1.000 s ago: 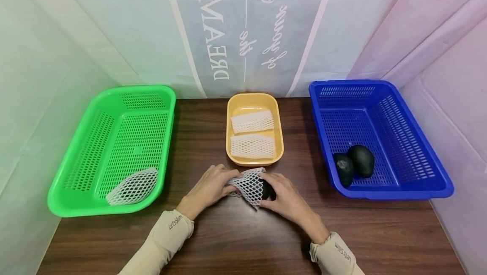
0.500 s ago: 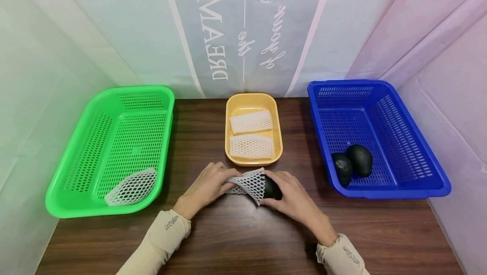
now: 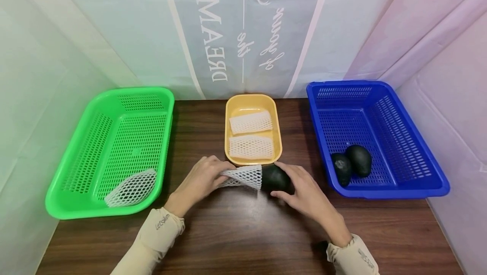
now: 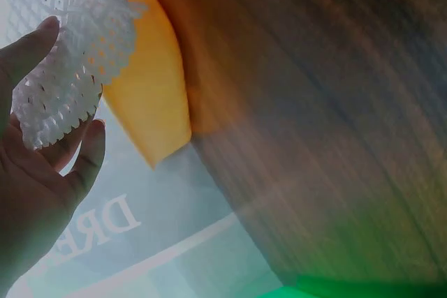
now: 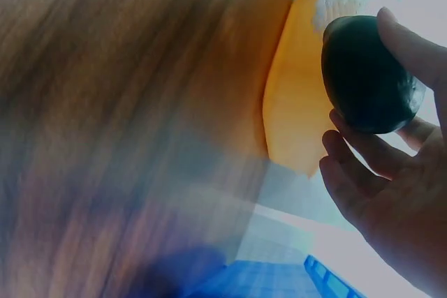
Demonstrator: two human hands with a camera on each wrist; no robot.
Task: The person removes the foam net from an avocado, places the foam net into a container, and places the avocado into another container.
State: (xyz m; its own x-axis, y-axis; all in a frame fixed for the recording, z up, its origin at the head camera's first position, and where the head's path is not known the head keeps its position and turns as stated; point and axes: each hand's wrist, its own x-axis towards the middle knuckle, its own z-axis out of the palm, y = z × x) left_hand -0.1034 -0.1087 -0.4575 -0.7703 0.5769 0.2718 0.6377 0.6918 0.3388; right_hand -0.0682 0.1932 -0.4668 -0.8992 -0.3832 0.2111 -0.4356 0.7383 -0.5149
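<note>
Between the two hands, in front of the yellow tray, is a white foam net sleeve with a dark green avocado at its right end. My left hand pinches the sleeve's left part between thumb and fingers; the left wrist view shows the net bunched there. My right hand grips the avocado, thumb on one side and fingers on the other. In the right wrist view most of the avocado shows bare, its narrower end at the net's mouth.
A yellow tray holds two flat white net sleeves. At left stands a green basket with one netted fruit inside. On the right, a blue basket contains two bare avocados.
The right hand has moved rightward with the avocado, and more of the fruit now shows outside the sleeve. The left hand has shifted slightly left, still holding the net, which looks straighter.
</note>
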